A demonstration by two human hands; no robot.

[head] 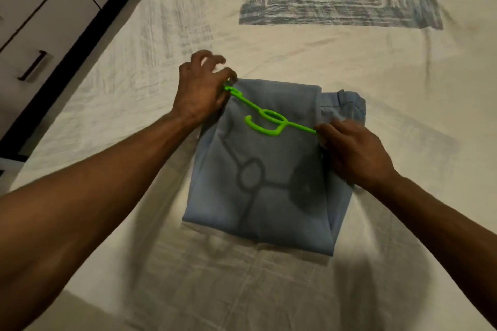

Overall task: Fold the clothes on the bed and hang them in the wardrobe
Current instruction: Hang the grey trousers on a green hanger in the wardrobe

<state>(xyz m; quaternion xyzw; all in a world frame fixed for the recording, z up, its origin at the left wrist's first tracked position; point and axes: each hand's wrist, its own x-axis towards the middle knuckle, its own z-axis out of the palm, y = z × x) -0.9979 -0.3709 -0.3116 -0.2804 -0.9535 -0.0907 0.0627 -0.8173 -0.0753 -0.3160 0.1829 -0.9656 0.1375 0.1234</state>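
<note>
Nothing to read here: no words, numbers, labels or brand marks show on the folded blue garment [258,169], on the green hanger [269,121] at mid-frame, or on the bedsheet [403,142]. The sheet's grey print, upper right of the frame, is pattern only.
</note>
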